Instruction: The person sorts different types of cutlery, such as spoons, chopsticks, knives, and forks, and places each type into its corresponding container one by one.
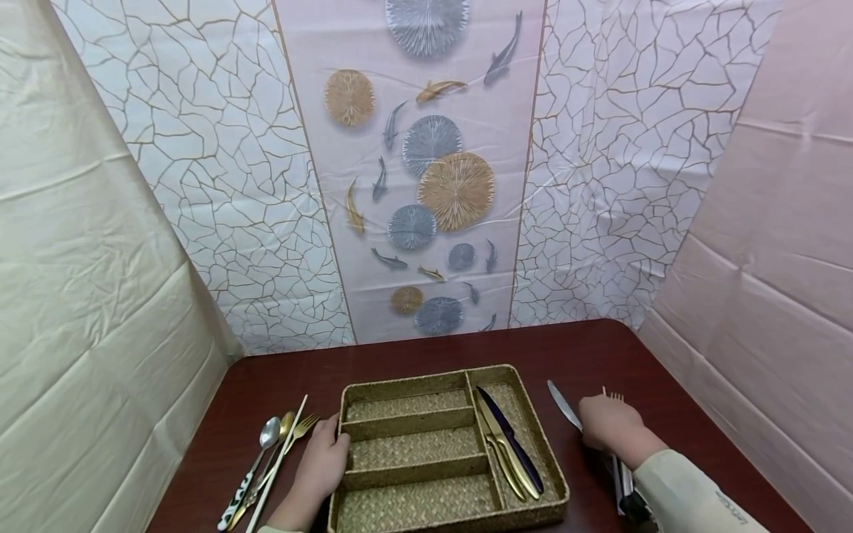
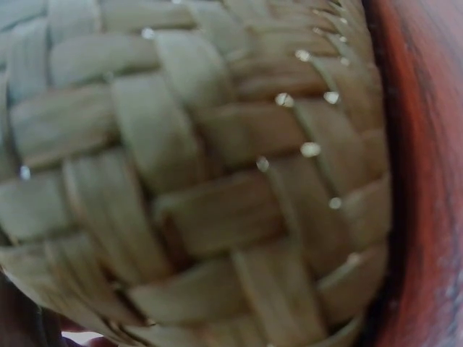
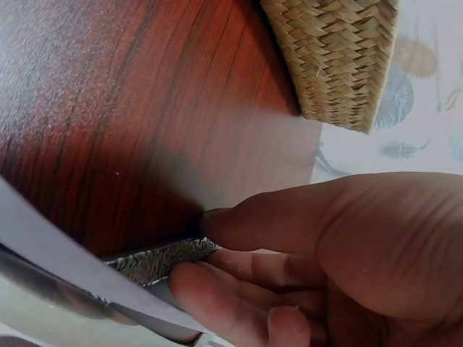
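Observation:
My left hand (image 1: 321,463) grips the left side of a woven cutlery tray (image 1: 418,425), thumb at its rim. That tray's woven wall (image 2: 195,173) fills most of the left wrist view. In its long right-hand compartment lie gold knives (image 1: 509,451) and a dark-blue knife (image 1: 496,414). Right of the tray, my right hand (image 1: 613,423) pinches a silver knife (image 1: 564,406), its blade pointing away to the upper left. In the right wrist view, thumb and fingers hold its textured handle (image 3: 163,262). Fork tines (image 1: 617,397) show beyond this hand; the rest is partly hidden beneath it.
Left of the tray lie a silver spoon (image 1: 269,434) with a patterned handle, a gold spoon (image 1: 286,423), a gold fork (image 1: 305,426) and pale chopsticks (image 1: 280,459). All rests on a dark red-brown table (image 1: 426,355), with patterned cloth (image 1: 426,281) hanging behind it.

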A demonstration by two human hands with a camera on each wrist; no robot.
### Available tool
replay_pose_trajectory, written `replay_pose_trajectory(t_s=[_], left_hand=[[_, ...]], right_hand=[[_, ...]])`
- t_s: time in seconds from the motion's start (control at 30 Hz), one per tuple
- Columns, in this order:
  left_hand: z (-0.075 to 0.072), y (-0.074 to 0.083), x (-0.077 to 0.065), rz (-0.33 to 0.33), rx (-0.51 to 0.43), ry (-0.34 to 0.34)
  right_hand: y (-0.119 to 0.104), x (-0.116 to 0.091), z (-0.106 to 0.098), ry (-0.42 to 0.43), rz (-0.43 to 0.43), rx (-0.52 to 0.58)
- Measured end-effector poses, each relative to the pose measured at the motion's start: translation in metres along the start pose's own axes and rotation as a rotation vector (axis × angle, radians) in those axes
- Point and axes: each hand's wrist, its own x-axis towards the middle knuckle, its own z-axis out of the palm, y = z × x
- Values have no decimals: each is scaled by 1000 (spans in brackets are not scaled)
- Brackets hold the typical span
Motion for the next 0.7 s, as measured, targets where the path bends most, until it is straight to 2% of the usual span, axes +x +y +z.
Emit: replay_pose_trajectory(t_s=[0.47, 0.7], left_hand=[[-2, 3, -1, -2, 0, -5], [0, 1, -2, 14, 7, 9]], right_hand=[[-3, 10, 10, -33, 61, 139], [-13, 16, 9, 35, 18, 169]])
